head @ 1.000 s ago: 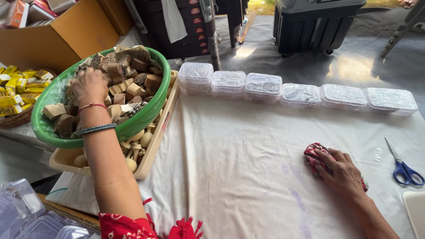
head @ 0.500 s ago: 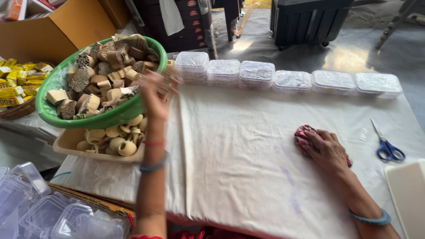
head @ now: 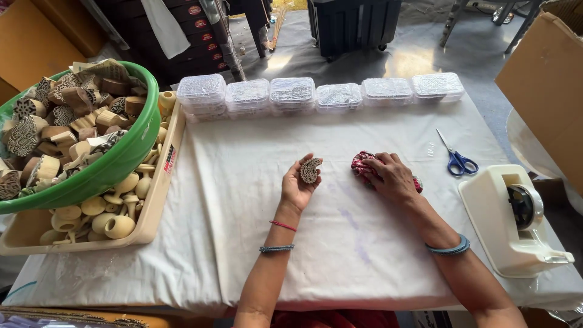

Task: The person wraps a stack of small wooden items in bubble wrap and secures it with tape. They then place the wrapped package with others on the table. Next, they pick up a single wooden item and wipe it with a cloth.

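The left hand (head: 299, 185) holds up a paisley-shaped carved wooden stamp (head: 311, 170); the right hand (head: 393, 176) presses a red patterned cloth (head: 363, 164) onto the white tablecloth (head: 243, 200).

Bare white cloth (head: 364, 243) lies open mid-table, hemmed by clear boxes (head: 316, 94), green basin (head: 115, 170), scissors (head: 456, 159) and tape dispenser (head: 516, 218).

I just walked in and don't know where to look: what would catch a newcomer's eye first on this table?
Probably the big green basin at far left, heaped with carved wooden stamps. At the centre of the white cloth, the left hand holds up one small paisley-shaped stamp, while the right hand presses on a red patterned rag. Along the far edge runs a neat row of clear lidded boxes.
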